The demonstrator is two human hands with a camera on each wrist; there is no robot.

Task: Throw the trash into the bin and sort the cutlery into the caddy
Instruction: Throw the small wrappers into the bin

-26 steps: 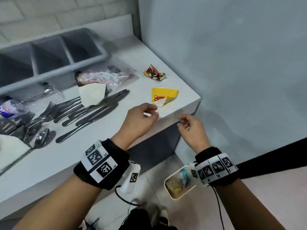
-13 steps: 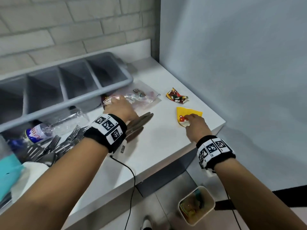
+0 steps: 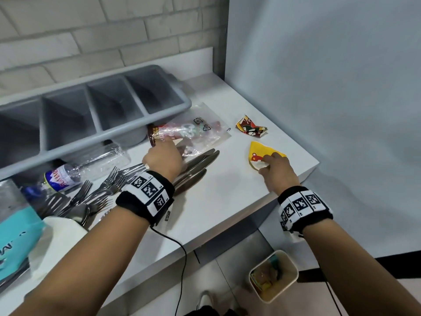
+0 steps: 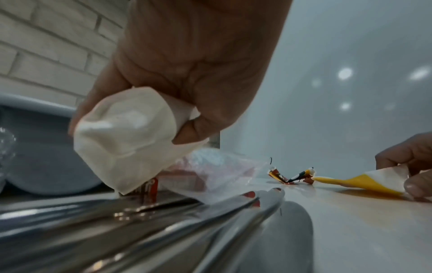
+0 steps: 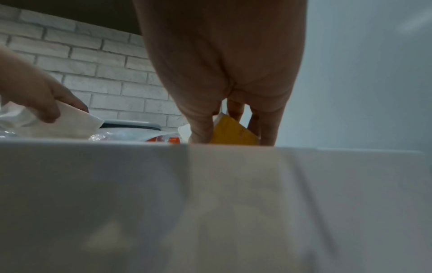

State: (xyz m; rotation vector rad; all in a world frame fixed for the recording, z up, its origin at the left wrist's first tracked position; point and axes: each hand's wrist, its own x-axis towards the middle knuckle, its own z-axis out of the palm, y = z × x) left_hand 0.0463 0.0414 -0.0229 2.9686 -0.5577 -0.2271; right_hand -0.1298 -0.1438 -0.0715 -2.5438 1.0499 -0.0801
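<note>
My left hand [image 3: 162,156] grips a crumpled white napkin [image 4: 126,136] just above the knives [image 3: 198,165] and beside a clear plastic wrapper [image 3: 200,131]. My right hand [image 3: 274,167] pinches the near corner of a yellow wrapper [image 3: 262,153] lying near the table's right edge; the same yellow wrapper [image 5: 231,131] shows between its fingers [image 5: 201,127] in the right wrist view. A red crumpled wrapper [image 3: 249,128] lies behind it. The grey caddy [image 3: 95,131] stands at the back. The small bin [image 3: 274,273] sits on the floor below the table.
Several forks [image 3: 102,190] and a crushed plastic bottle [image 3: 68,176] lie left of the knives. A teal packet [image 3: 16,238] and a white napkin [image 3: 59,242] sit at the near left. A grey wall [image 3: 330,87] borders the table [image 3: 216,201] on the right.
Both hands came forward from the table's front edge. The left one took hold of the white napkin on the knives; the right one reached the yellow wrapper and pinched its corner.
</note>
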